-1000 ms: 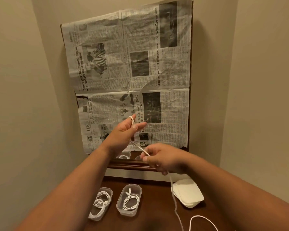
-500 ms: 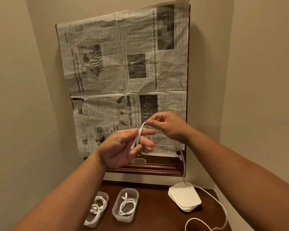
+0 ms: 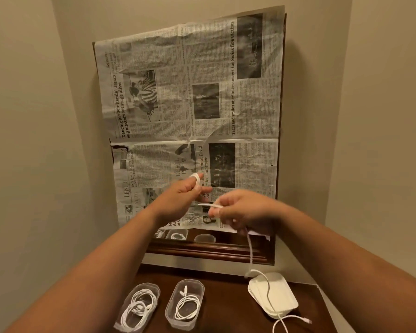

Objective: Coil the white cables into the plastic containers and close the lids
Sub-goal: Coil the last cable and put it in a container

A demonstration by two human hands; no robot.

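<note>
White cable (image 3: 251, 248) loops around left hand (image 3: 178, 200) fingers, right hand (image 3: 244, 209) pinching it, motion-blurred; two containers (image 3: 185, 301) cut off at frame bottom.

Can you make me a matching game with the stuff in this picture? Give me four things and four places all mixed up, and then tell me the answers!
Things:
1. cable being wound
2. stack of lids
3. newspaper
4. two open boxes

Places:
A. taped up on the wall panel
B. at the right of the wooden table
C. looped on the left hand and pinched in the grip of the right hand
D. side by side at the left of the table, each with a coiled cable inside

Pairs: 1-C, 2-B, 3-A, 4-D
</note>
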